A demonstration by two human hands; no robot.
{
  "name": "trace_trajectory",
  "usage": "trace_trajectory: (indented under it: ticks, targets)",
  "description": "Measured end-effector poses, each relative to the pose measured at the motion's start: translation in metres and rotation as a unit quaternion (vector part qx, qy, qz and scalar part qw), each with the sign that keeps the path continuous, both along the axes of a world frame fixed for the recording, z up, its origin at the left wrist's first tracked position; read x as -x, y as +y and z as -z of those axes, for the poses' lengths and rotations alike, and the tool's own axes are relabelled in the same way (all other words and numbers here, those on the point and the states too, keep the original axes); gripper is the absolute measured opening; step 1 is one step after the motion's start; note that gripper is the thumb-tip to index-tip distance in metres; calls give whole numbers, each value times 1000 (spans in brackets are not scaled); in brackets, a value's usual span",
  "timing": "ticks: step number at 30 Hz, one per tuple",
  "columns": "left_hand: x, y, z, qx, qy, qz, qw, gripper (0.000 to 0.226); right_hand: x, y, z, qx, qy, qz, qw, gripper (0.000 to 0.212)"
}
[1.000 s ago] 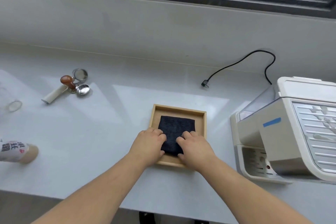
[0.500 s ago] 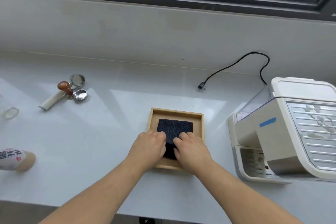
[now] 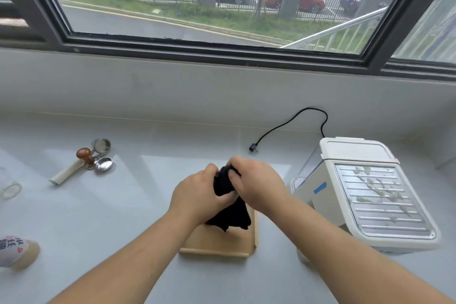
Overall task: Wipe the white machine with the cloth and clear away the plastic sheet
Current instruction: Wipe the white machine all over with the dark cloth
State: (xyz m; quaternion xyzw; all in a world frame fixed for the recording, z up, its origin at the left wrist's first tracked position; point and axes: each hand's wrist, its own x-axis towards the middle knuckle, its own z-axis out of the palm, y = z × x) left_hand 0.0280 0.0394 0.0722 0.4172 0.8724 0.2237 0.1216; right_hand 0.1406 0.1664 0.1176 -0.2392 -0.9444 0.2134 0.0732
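A dark cloth (image 3: 230,212) hangs bunched in the air above a shallow wooden tray (image 3: 217,244) at the middle of the counter. My left hand (image 3: 197,195) grips its left side and my right hand (image 3: 256,185) grips its top, both with curled fingers. To the right stands the white machine (image 3: 330,202), its ribbed metal top plate (image 3: 380,202) spotted with pale smears and a strip of blue tape on its side. A clear plastic piece shows at the machine's back left corner; I cannot tell whether it is the sheet.
A black cable (image 3: 291,123) loops on the counter behind the machine. At the left lie a wooden-knobbed tamper (image 3: 85,155), two metal filter baskets (image 3: 101,145), a white handle (image 3: 66,173), a glass rim (image 3: 10,190) and a tipped printed cup (image 3: 17,250). A window sill wall rises behind.
Both hands have lifted the cloth off the tray, where it lay flat before, and bunched it between them. The view has tilted upward to show the window.
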Motion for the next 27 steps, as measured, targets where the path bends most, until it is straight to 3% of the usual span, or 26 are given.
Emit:
trace_trajectory:
  ticks: [5, 8, 12, 19, 24, 27]
  targets:
    - [-9, 24, -50, -44, -12, 8, 999, 44, -9, 19, -62, -43, 30, -17, 998, 18]
    - [-6, 37, -77, -47, 29, 15, 998, 25, -18, 35, -102, -83, 51, -22, 995, 19]
    - [6, 52, -122, -25, 76, 16, 997, 17, -42, 60, -148, -137, 81, -15, 987, 17]
    - [3, 87, -204, -72, 111, 38, 990, 32, -81, 105, -184, -144, 42, 62, 987, 22]
    - [-18, 118, -248, -131, 82, 61, 986, 21, -112, 128, -217, -140, 78, 114, 980, 24]
    - [-35, 137, -271, -187, 22, 62, 980, 16, -127, 138, -240, -144, 126, 139, 972, 24]
